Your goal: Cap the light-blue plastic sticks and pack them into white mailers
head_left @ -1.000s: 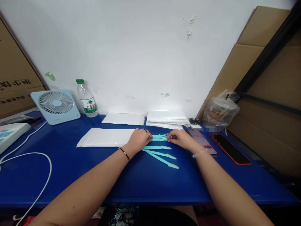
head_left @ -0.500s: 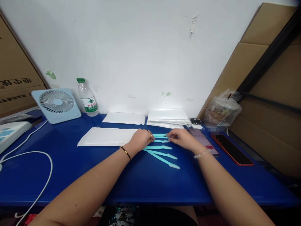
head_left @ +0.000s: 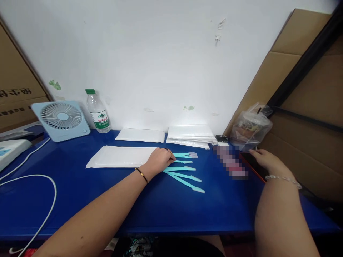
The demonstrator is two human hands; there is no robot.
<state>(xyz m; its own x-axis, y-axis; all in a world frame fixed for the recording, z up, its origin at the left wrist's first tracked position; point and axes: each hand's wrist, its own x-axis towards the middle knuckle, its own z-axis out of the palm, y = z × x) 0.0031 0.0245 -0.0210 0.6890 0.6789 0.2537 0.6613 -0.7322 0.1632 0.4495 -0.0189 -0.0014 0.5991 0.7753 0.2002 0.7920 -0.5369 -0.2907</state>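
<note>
Several turquoise eyebrow razors (head_left: 184,177) are fanned out on the blue table, their pale blade ends pointing right. My left hand (head_left: 161,159) is closed over handle ends at the upper part of the fan, fingertips pressed together on them. Under and beside that hand lies a white padded pouch (head_left: 120,156). Off to the right, my right hand (head_left: 266,160) is over a phone in an orange-red case (head_left: 252,165), partly covering it. Its fingers stretch leftward, and no object shows in them; whether they touch the phone is unclear.
White pouches lie along the wall, one flat (head_left: 140,135) and a stack (head_left: 190,134). A blue fan (head_left: 63,119) and a water bottle (head_left: 98,114) stand back left. A bagged cup (head_left: 250,125) stands right, beyond a pixelated phone (head_left: 232,162). A white cable (head_left: 55,194) curves at left.
My right hand has left the razors' blade ends and moved right, over the orange-cased phone. My left hand stays at the handles. The view has shifted slightly.
</note>
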